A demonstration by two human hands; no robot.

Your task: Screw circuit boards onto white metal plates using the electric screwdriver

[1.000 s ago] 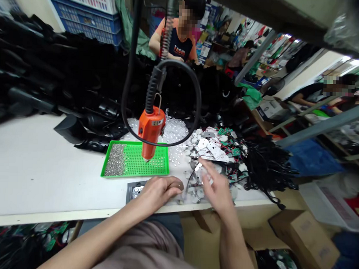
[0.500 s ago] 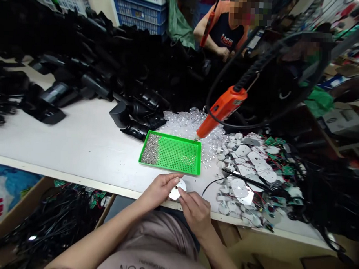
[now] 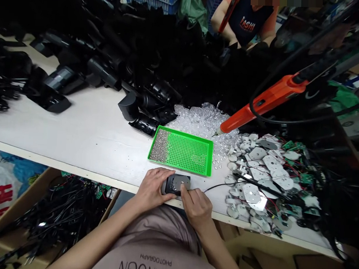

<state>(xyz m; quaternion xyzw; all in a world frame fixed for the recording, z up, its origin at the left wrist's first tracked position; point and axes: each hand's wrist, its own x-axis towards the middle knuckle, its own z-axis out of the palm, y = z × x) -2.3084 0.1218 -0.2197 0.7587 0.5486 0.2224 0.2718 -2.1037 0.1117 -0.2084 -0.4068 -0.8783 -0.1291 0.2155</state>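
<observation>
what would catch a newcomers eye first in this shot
Probably the bright orange tool, slanting in from the right with its tip by the far right corner of the green tray, whose left end holds tiny silvery pieces. Next, at the table's near edge, the left hand grips a dark part while the right hand's fingertips touch the grey plate on it.

I've since brought my left hand (image 3: 154, 188) onto a black plastic housing (image 3: 168, 184) and my right hand (image 3: 197, 207) onto the flat, rounded grey plate (image 3: 180, 181) at its three o'clock.
</observation>
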